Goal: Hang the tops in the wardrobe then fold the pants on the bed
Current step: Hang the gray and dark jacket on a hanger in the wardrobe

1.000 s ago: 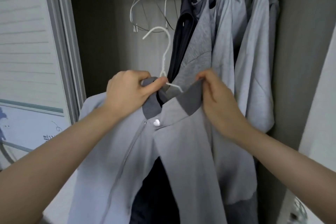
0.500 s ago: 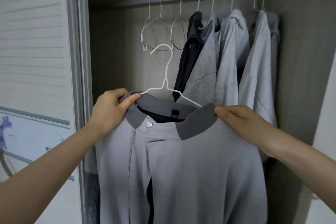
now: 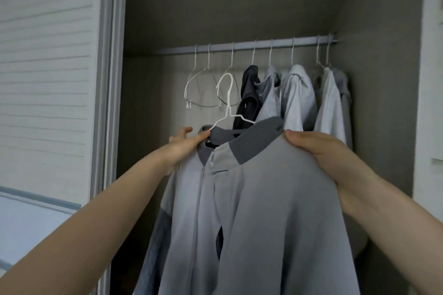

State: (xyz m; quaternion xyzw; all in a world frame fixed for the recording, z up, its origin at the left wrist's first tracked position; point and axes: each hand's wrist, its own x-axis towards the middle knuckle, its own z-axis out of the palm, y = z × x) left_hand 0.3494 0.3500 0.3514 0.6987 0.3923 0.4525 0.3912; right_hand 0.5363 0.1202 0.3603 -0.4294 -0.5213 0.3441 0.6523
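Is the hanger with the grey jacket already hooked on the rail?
No, the white hanger carrying the grey jacket has its hook well below the rail, held up by the left hand and right hand.

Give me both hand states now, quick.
Left hand: pinching the grey jacket at its collar.
Right hand: gripping the jacket's shoulder.

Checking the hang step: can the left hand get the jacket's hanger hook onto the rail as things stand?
Probably yes. The left hand pinches the collar by the hanger; its hook sits below the rail, with open rail above between the empty hangers.
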